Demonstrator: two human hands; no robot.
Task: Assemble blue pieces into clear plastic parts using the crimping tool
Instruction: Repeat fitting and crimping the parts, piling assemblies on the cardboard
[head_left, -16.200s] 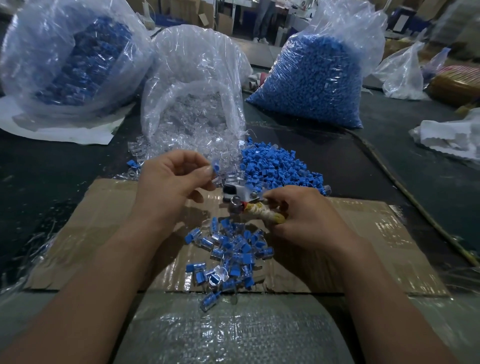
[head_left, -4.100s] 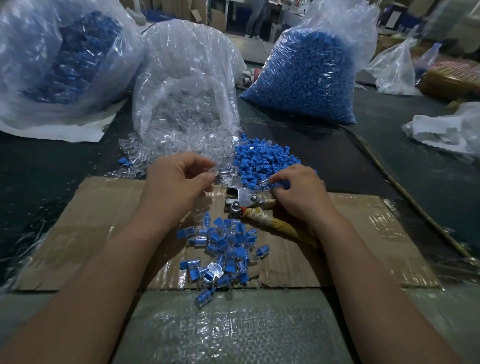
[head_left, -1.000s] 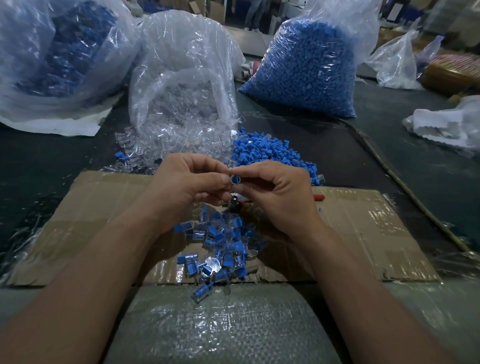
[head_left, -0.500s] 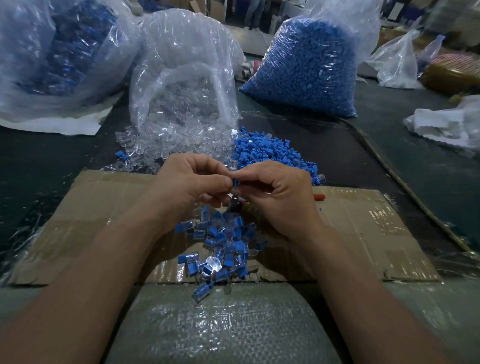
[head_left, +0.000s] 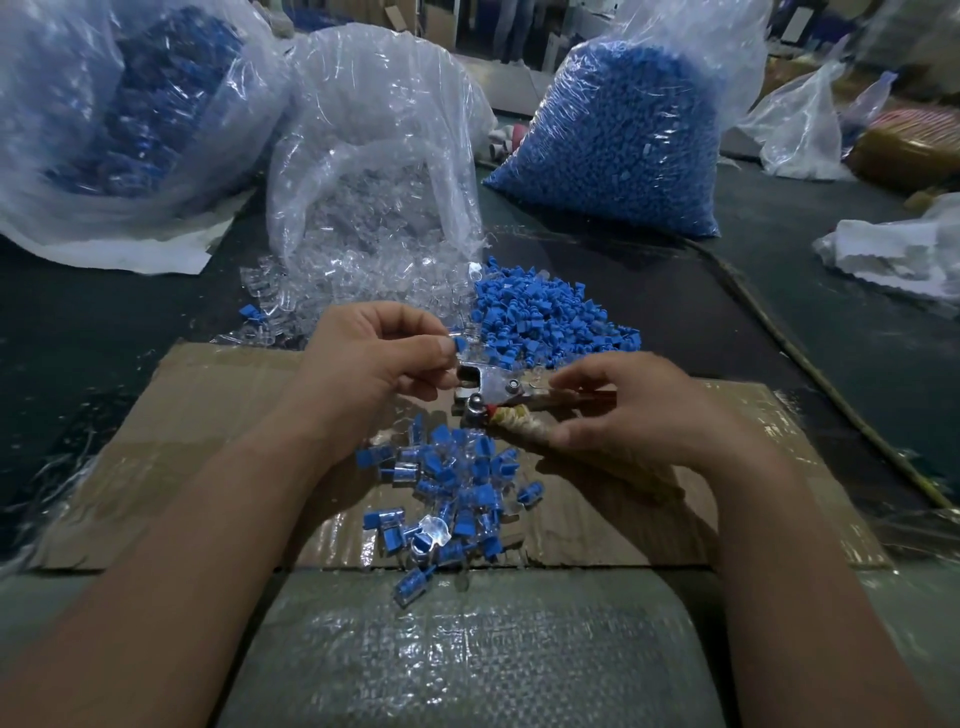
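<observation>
A blue piece (head_left: 460, 344), apparently seated in a clear part, is pinched in the left hand (head_left: 374, 364) grip, just at the head of the crimping tool (head_left: 493, 387). The tool's wrapped handles are enclosed by the loosely curled right hand (head_left: 639, 415) grip. Crimping is judged the step in hand: the piece must be seated squarely and the handles squeezed. One tool is counted. Some dozens of finished pieces (head_left: 452, 483) lie on the cardboard (head_left: 208, 415), beside one loose blue heap (head_left: 545, 322) and three big bags.
</observation>
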